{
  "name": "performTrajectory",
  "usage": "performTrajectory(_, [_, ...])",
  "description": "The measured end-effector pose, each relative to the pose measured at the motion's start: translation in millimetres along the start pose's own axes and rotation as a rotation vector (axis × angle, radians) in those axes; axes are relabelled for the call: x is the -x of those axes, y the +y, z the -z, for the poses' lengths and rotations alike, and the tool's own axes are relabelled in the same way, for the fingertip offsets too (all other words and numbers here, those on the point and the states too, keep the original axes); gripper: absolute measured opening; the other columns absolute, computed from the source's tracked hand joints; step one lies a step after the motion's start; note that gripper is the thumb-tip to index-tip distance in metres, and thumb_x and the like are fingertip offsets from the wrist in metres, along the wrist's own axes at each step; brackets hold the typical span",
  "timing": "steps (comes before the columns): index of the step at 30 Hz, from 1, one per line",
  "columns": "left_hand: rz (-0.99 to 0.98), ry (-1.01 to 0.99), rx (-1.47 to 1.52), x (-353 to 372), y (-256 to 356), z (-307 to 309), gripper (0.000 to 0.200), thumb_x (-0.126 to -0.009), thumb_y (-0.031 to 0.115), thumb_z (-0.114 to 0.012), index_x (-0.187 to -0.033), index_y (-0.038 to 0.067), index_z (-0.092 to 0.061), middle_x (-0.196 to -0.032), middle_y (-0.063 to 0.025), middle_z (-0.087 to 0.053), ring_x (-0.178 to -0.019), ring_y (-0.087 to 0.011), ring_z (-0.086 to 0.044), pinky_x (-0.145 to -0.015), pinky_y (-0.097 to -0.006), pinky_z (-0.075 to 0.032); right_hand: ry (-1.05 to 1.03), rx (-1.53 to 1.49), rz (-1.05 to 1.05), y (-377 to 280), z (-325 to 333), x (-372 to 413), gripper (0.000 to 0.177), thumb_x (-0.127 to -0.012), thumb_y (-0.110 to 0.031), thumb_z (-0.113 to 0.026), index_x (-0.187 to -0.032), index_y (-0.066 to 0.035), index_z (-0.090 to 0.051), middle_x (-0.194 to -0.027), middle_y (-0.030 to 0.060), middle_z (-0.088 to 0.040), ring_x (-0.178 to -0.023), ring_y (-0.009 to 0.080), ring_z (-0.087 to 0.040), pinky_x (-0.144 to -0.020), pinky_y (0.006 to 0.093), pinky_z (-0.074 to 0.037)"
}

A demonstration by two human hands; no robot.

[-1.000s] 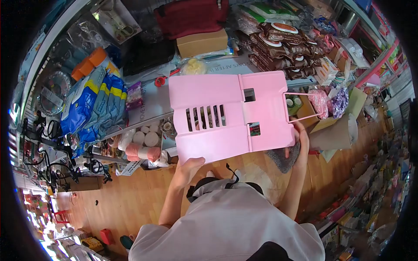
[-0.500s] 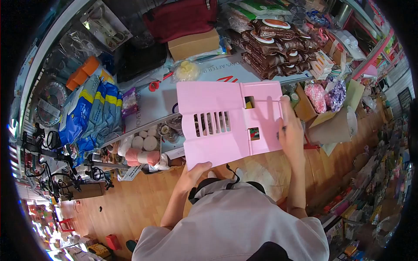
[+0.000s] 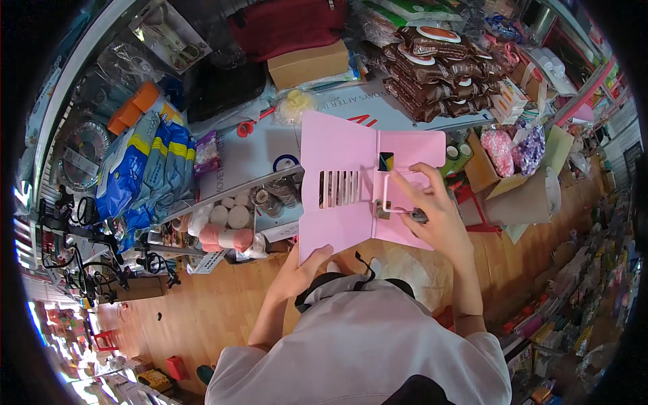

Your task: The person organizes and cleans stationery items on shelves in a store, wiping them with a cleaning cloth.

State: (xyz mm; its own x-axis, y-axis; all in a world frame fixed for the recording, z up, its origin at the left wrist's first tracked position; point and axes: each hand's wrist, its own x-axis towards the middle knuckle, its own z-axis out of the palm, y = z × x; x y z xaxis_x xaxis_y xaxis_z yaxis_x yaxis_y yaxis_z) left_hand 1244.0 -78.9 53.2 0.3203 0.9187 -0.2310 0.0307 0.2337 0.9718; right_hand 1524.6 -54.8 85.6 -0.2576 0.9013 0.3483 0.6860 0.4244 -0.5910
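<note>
A pink plastic folding panel is held up in front of my body, creased along hinges, with a row of slots and cut-out openings. My left hand grips its lower left corner, thumb on the near face. Over the right section is my right hand, a dark ring-like item on one finger. Its index finger and thumb are on either side of a slim pink U-shaped bar, which is lifted away from the panel. The undersides of the fingers are partly hidden.
Behind the panel a shelf carries blue packs, brown wipes packs, red scissors and a tape roll. An open carton stands at right. Black hooks jut out at left; crowded goods line the right side.
My right hand has moved left and down from the panel's right edge to its middle, and the U-shaped bar now stands out. The panel has shifted right and its sections are more bent.
</note>
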Motion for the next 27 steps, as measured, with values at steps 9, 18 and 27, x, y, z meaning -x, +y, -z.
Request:
performTrajectory(9, [-0.093, 0.011, -0.126, 6.3, 9.1, -5.0, 0.030, -0.096, 0.019, -0.053, -0.115, -0.005, -0.053, -0.093, -0.0082, -0.059, -0.084, -0.0177, -0.053, -0.078, -0.0329, -0.045, -0.074, 0.109, -0.009, -14.6, -12.6, -12.8, 0.070, -0.076, -0.004, -0.070, -0.140, -0.021, -0.048, -0.130, 0.0157, -0.041, -0.082, 0.0291, -0.061, -0.075, 0.0399, -0.053])
performTrajectory(18, [-0.114, -0.064, -0.407, 7.8, 18.6, -8.5, 0.032, -0.094, 0.018, -0.053, -0.116, -0.006, -0.053, -0.101, -0.0114, -0.060, -0.091, -0.0214, -0.053, -0.084, -0.0335, -0.043, -0.131, 0.147, -0.010, -40.5, -22.4, -17.1, 0.073, -0.074, -0.002, -0.067, -0.141, -0.014, -0.042, -0.127, 0.0214, -0.038, -0.092, 0.0375, -0.061, -0.080, 0.0444, -0.053])
performTrajectory(27, [-0.122, -0.066, -0.286, 8.2, 7.4, -0.2, 0.034, -0.095, 0.016, -0.050, -0.122, -0.005, -0.048, -0.096, -0.0218, -0.061, -0.088, -0.0332, -0.059, -0.083, -0.0409, -0.045, -0.124, 0.135, -0.044, -42.5, -20.2, -15.7, 0.069, -0.073, -0.002, -0.068, -0.137, -0.010, -0.047, -0.126, 0.0198, -0.039, -0.086, 0.0375, -0.062, -0.073, 0.0447, -0.055])
